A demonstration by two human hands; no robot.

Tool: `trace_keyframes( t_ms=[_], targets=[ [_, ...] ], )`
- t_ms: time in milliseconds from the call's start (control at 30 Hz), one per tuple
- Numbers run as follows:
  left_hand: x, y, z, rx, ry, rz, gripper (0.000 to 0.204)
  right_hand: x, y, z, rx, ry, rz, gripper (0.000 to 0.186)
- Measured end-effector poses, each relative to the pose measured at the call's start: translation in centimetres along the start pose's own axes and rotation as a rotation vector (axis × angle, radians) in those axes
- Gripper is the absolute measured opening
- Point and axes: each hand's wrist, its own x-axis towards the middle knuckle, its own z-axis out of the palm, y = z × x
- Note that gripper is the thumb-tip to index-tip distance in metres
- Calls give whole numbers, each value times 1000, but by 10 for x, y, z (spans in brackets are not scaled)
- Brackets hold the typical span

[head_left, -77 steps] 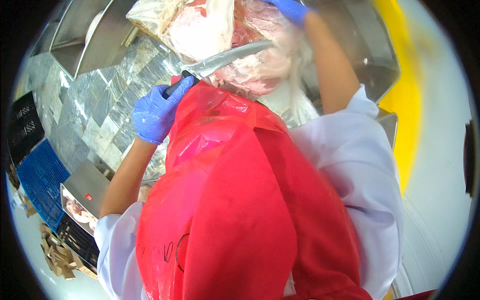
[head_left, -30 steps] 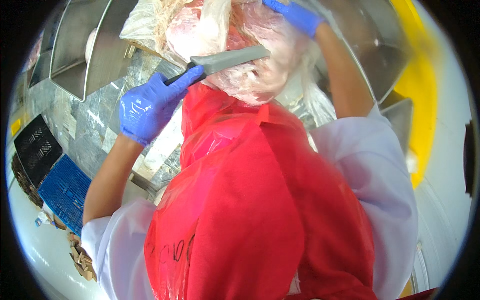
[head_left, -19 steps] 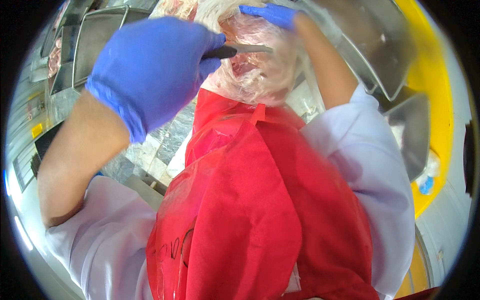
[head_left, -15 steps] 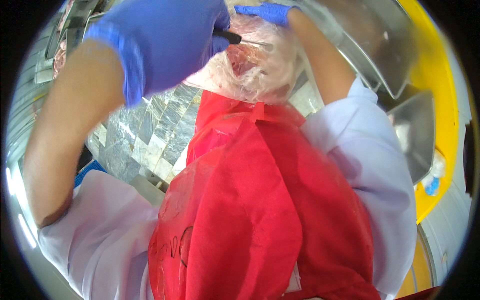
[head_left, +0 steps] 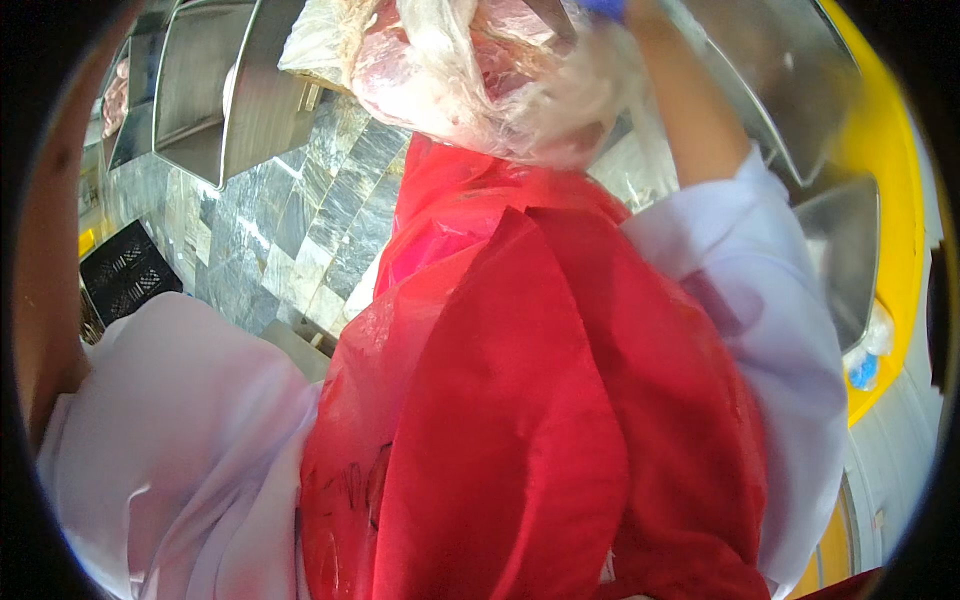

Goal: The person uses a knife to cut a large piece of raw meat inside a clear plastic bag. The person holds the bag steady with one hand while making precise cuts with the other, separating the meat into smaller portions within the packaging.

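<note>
View straight down a person's front; a red plastic apron (head_left: 540, 400) over white sleeves fills most of the pic. Right hand (head_left: 603, 7) in a blue glove is nearly all cut off by the top edge, only a sliver of glove shows, so can't tell if it's spread, narrowed or holding anything. Its bare forearm runs up from the white sleeve at right. Just left of & below that glove lies raw pink meat in a clear plastic bag (head_left: 480, 70), bunched & wrinkled, resting at the top of the apron; the bag's upper part is cropped, & whether the glove touches it can't be made out. Left hand is out of view: only the bare left forearm (head_left: 50, 230) shows, a blurred strip along the far left rim, so its grip can't be told. Between the arms, below the bag, a grey tiled surface (head_left: 300, 230). Left of the bag, steel trays (head_left: 200, 90), contents hard to see. A black crate (head_left: 125, 275) sits near the left forearm. Right of the right forearm, curved steel panels (head_left: 790, 90) w/ a yellow band (head_left: 885, 150), bent by the lens.
</note>
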Motion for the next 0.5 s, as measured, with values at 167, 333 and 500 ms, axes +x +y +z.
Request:
trace_keyframes(
  t_ms=[167, 333, 500],
  targets=[
    [-26, -17, 66, -208, 204, -38, 33, -78, -34, -20, -18, 316, -20, 32],
    [-42, -23, 137, -381, 495, -23, 36, -150, -93, 33, -392, 220, 282, 50],
    [-51, -1, 187, -310, 609, -146, 45, -158, -85, 67, -622, 387, 186, 38]
  ],
)
